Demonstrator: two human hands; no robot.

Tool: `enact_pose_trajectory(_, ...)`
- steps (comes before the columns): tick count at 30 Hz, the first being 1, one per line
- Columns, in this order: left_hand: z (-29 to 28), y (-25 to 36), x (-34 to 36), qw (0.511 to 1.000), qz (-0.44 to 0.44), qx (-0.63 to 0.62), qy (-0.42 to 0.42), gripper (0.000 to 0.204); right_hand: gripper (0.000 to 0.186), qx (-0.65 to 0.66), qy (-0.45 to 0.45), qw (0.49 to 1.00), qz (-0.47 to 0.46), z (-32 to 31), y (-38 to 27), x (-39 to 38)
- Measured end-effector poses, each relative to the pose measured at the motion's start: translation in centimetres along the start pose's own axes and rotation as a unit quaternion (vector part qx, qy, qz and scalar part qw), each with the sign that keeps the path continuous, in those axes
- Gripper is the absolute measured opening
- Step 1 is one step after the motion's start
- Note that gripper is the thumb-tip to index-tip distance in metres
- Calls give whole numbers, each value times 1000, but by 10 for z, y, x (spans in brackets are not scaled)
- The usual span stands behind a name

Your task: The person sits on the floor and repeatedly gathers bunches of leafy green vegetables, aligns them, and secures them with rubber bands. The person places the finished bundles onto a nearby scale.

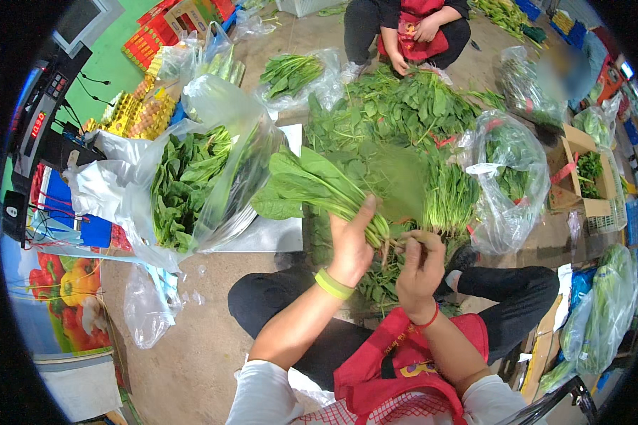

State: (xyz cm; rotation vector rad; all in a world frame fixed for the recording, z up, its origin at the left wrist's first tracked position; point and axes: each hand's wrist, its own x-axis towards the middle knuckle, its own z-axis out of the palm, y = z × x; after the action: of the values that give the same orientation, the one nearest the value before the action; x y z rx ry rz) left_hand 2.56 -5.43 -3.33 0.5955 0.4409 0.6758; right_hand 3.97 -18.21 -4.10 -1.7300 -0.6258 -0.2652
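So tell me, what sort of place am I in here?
Probably a vegetable shop or its stockroom: leafy greens are heaped on the bare floor, egg trays stand stacked on the left, and beside them a machine with a lit red display looks like a shop scale.

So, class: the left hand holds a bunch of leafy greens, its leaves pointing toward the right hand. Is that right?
Not quite; the direction is wrong. In the head view, the left hand holds the bunch of leafy greens with its leaves pointing left, away from the right hand.
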Motion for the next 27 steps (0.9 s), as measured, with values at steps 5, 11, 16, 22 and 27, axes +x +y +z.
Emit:
enact_pose_trajectory(5,-9,7,5,998,-56,-21,-9,17,17,50,0,987,155,-12,1,42)
enact_pose_trajectory(11,-16,27,-17,986,-77,70,-132,34,68,-211,-187,958,-54,-33,87,79)
enact_pose_trajectory(16,-19,82,-48,884,-262,170,-349,39,75,434,-488,668,356,-17,-5,88)
enact_pose_trajectory(22,-70,127,-33,822,-244,370,-357,40,30,450,-376,720,372,46,-55,95)
enact_pose_trajectory(27,-79,174,-29,995,-95,15,8,39,43,395,-433,799,134,156,-193,144)
